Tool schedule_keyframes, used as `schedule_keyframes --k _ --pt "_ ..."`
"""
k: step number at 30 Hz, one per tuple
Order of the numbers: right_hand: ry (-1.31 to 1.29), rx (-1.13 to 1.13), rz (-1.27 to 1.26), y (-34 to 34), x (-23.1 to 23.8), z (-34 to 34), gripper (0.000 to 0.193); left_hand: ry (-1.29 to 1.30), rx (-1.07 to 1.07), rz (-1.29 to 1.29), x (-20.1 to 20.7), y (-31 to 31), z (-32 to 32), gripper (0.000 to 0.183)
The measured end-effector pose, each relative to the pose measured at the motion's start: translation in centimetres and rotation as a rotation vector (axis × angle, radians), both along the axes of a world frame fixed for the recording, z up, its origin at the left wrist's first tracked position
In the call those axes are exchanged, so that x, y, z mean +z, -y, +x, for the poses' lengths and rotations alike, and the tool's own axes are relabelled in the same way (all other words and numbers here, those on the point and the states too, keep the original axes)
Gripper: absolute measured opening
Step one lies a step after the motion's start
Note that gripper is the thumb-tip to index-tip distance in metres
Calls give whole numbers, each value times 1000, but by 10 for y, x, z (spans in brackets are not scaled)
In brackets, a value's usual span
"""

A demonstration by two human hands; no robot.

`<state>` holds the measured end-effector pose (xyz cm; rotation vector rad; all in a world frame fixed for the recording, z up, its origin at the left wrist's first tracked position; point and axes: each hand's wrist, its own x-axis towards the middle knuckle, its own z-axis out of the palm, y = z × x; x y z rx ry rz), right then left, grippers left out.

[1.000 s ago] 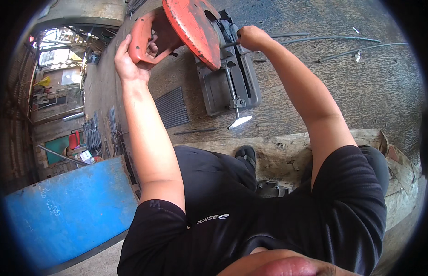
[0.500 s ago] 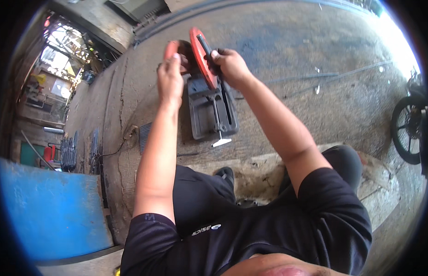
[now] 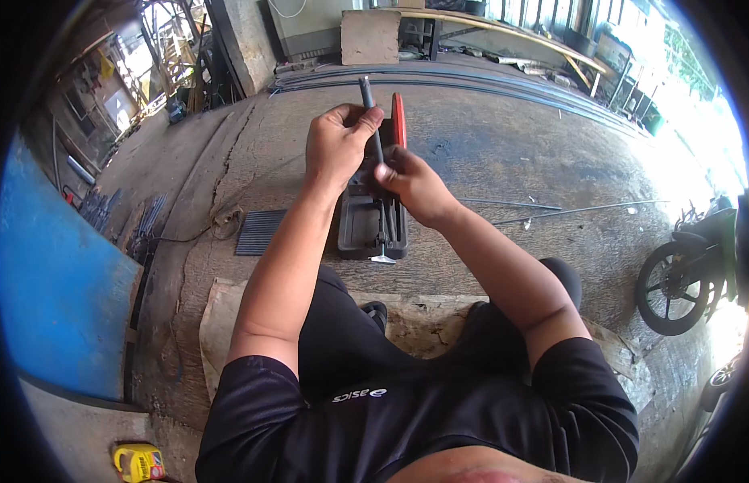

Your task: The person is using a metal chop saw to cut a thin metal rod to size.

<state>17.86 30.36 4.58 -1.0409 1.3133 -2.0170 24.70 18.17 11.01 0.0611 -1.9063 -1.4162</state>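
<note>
A short dark metal rod (image 3: 367, 92) stands nearly upright in front of me, leaning a little. My left hand (image 3: 336, 149) pinches its upper part between thumb and fingers, and the tip sticks out above. Lower down, the fingers of my right hand (image 3: 418, 187) close around the same rod near its bottom end. Just behind and below my hands is a cut-off saw with a red blade guard (image 3: 399, 121). The saw's dark base (image 3: 345, 233) rests on the floor with its vise screw and pale T-handle (image 3: 381, 259) toward me. My hands hide much of the saw's middle.
A row of cut rods (image 3: 260, 233) lies left of the saw. Long bars (image 3: 511, 208) lie to the right, near a motorcycle (image 3: 672, 286). At left stands a blue panel (image 3: 56, 290); a yellow jug (image 3: 138, 462) sits low left. More long bars (image 3: 471, 87) cross the far floor.
My left hand has left the red part at the saw's left and now grips the rod. My right hand has come lower with the rod, nearer to me. The view has tilted up.
</note>
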Motion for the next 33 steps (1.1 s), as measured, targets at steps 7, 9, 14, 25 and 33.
schedule_keyframes --k 7,9,14,25,33 --pt "-179 -63 207 -28 18 31 22 -175 -23 39 12 -8 24 28" --pt "-187 -144 253 -31 26 34 23 -58 -69 69 16 -7 29 24" --pt "-70 -5 105 -32 36 37 12 -89 -377 175 27 1 15 28" --pt "-53 105 262 6 -9 -13 15 -258 -933 895 -4 46 -34 106" --pt "8 41 408 15 -38 -37 12 -211 -862 909 -32 51 -79 110"
